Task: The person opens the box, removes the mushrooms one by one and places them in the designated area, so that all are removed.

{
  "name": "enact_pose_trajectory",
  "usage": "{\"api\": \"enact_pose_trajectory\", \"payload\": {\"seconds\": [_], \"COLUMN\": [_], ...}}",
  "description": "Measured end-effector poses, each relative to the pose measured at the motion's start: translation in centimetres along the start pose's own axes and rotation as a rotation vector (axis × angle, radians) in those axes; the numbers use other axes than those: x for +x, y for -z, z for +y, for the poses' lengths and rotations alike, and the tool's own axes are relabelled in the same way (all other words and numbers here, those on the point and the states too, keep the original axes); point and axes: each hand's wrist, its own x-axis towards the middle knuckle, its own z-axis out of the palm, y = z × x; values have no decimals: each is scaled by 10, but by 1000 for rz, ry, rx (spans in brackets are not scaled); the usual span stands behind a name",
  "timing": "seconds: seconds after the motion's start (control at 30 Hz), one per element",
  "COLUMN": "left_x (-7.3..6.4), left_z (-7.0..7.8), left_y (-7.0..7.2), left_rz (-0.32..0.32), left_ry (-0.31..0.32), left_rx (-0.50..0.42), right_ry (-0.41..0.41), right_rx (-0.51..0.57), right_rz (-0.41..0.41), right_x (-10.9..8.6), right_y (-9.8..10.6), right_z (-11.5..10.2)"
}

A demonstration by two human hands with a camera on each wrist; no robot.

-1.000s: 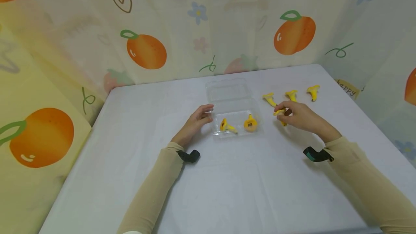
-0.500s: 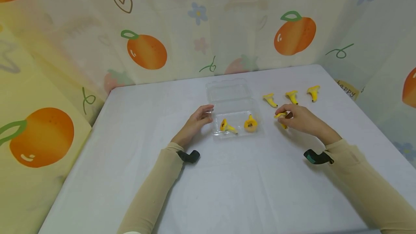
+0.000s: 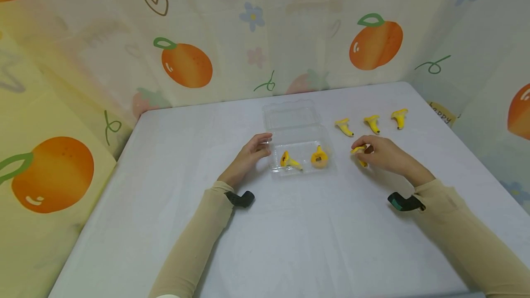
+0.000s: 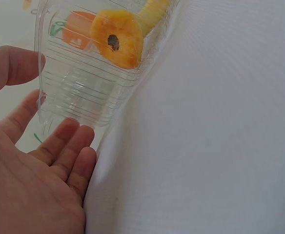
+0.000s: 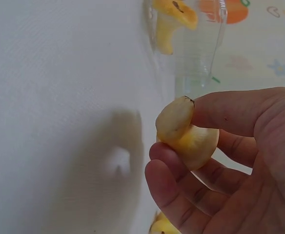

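your right hand (image 3: 385,154) pinches a yellow mushroom (image 5: 187,139) at three o'clock from the box (image 3: 301,147) holding two mushrooms (image 3: 319,157); your left hand (image 3: 245,160), thumb and fingers apart, touches its nine-o'clock edge. three more mushrooms (image 3: 373,124) lie toward two o'clock.

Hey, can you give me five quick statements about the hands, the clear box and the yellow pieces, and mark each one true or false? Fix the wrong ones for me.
1. The right hand holds a yellow mushroom-shaped piece. True.

2. Each hand is holding a yellow piece. False: the left hand holds none; it is at the left side of the clear box.

3. Two yellow pieces lie in the box. True.

4. The box is closed. False: its lid is open.

5. Three more pieces lie outside the box on the table. True.
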Motion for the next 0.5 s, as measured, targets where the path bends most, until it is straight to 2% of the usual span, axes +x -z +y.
{"api": "enact_pose_trajectory", "payload": {"seconds": [0.5], "left_x": [-2], "left_z": [2], "left_y": [0], "left_rz": [6], "left_ry": [6], "left_rx": [8], "right_ry": [-20], "right_rx": [20], "right_rz": [-21], "right_x": [1], "right_y": [-4], "right_z": [7]}}
